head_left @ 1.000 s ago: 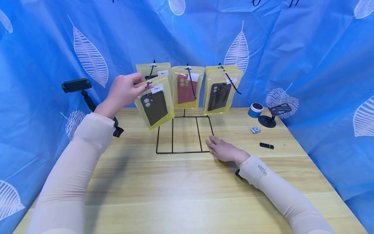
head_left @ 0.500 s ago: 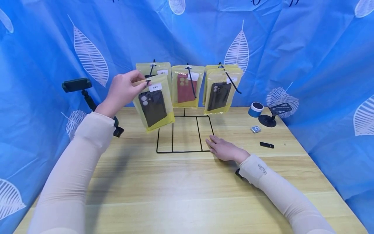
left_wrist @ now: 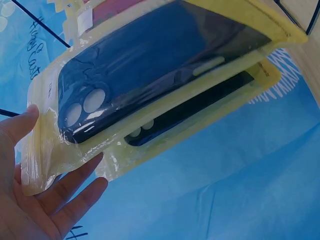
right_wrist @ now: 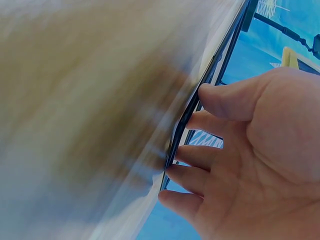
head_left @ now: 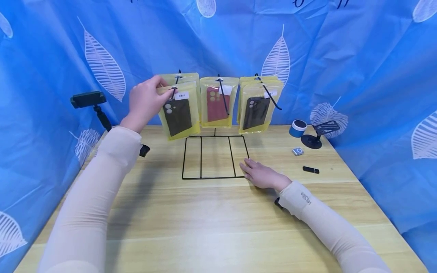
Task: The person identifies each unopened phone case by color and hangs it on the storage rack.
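Glossy yellow plastic pouch (head_left: 179,110), thin black metal wire rack (head_left: 214,157), matt wooden table (head_left: 218,227).

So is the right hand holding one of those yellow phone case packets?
No, the right hand lies flat on the table against the black wire rack base, holding nothing.

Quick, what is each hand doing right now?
Left hand: pinches the top of a yellow phone case packet.
Right hand: open, flat on the table, fingertips at the wire rack.

We raise our left hand (head_left: 145,100) with the arm stretched forward, thumb and fingers pinching together. Our right hand (head_left: 261,175) lies flat and low, fingers straight, forearm angled inward.
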Demonstrator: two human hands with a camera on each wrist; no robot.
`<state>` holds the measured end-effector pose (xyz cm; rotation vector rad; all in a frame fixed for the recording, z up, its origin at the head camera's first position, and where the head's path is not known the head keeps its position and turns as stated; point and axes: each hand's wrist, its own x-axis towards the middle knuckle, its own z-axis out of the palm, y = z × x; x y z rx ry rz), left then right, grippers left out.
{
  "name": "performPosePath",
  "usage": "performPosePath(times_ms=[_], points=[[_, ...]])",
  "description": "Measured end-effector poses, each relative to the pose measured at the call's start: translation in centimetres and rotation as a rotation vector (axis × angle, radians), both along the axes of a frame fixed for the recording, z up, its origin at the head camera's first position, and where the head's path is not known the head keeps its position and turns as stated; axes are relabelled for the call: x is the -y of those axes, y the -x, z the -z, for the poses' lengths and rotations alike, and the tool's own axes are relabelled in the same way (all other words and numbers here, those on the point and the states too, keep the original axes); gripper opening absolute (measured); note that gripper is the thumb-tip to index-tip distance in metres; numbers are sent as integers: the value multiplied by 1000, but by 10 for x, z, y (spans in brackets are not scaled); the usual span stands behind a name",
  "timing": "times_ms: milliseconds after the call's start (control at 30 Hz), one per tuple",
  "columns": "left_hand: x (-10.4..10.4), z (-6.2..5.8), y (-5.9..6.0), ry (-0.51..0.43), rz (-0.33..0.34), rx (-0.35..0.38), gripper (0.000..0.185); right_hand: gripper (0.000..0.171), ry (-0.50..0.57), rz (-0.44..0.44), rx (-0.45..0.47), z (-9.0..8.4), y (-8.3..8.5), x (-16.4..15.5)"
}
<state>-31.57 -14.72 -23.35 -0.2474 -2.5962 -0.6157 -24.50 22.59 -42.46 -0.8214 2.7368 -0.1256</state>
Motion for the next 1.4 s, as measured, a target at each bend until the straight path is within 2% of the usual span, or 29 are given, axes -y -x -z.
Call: performPosePath(times_ms=[267, 533, 1000, 1200, 1400], points=[[-4, 2, 13, -23, -56, 58, 61, 53, -2, 4, 10, 1, 0, -1], [-11, -3, 31, -51, -107, 52, 86, 53, 1, -2, -1, 1, 1, -1], [-9, -3, 54, -35, -128, 120, 95, 53, 5, -2, 6, 2, 0, -1], [-8, -1, 59, -37, -138, 139, 100, 55, 11, 24, 20, 4, 0, 0], [-8, 2, 59, -50, -134, 146, 97, 60, 17, 67, 42, 4, 1, 1]])
